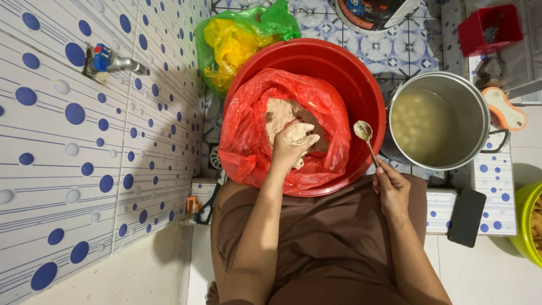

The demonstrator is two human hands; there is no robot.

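We see the left hand closed around a lump of pale paste, its fingers smeared, inside the red plastic bag that lines the big red basin. The paste sits in the middle of that bag, directly in front of the person.

The right hand pinches the handle of 1 metal spoon, fingers shut on it; the spoon's bowl carries a dab of paste and hovers over the basin's right rim.

Just right of the basin stands a steel pot of cloudy liquid with pale balls in it. Behind the basin lies a green bag with a yellow bag inside. A red box sits at the top right, and a black phone lies on the tiled ledge.
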